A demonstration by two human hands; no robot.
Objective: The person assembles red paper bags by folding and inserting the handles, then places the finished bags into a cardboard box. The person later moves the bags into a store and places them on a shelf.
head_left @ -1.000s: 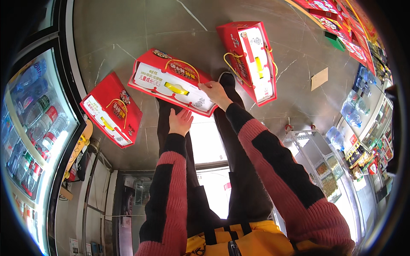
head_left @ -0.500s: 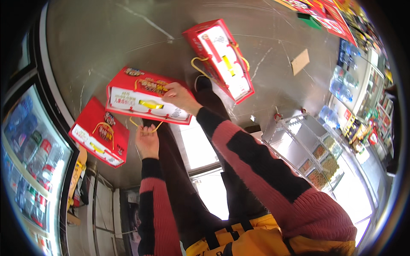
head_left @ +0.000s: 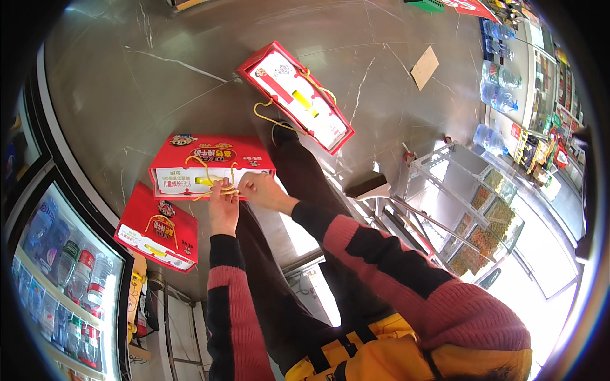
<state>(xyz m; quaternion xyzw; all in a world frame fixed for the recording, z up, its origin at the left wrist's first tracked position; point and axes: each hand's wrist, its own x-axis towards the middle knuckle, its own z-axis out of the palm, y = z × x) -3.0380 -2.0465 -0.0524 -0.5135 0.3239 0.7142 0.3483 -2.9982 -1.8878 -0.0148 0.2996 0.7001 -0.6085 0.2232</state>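
Observation:
A red gift box [head_left: 190, 150] with a white front panel stands before me on the floor. Its yellow cord handles [head_left: 210, 167] are drawn together at the near side, and my left hand [head_left: 223, 213] is closed around them. Close beside it, my right hand [head_left: 265, 192] has its fingers curled in at the cord; what lies inside them is partly hidden. A second red gift box [head_left: 166, 223] sits at the lower left, its yellow handle lying on the red side. Another red gift box [head_left: 305, 101], white panel up with cords hanging out, rests farther off to the right.
A glass-door drinks fridge [head_left: 70, 273] lines the left side. To the right are a metal-framed clear display case [head_left: 489, 209] and large water bottles [head_left: 499, 89]. A cardboard piece [head_left: 424, 68] lies on the tiled floor [head_left: 190, 63].
My right hand has left the top edge of the middle box and come to the cord beside my left hand. Both handles are now gathered at the left hand. The view has shifted.

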